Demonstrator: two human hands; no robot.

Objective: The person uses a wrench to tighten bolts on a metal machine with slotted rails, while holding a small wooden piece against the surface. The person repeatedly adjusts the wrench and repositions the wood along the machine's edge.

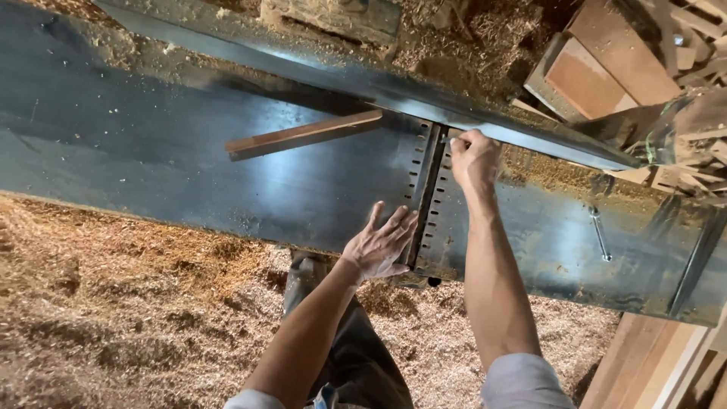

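Leaning over the dark metal machine table (pixel 189 167), the person's got both hands at the slot w/ the cutter (pixel 429 193). Left hand (pixel 379 246) lies flat, fingers spread open, palm on the near edge by the slot, gripping nothing. Right hand (pixel 475 157) is curled closed at the far end against the fence (pixel 424 98), pinching something small; can't tell what. 1 wooden strip (pixel 303 135) rests on the table, well left of both hands. Sawdust (pixel 129 303) all over the floor.

Both bare arms reach forward. The left hand (pixel 379 246) lies flat, fingers spread and pointing away; the right hand (pixel 474 157), farther out, is curled into a loose fist.
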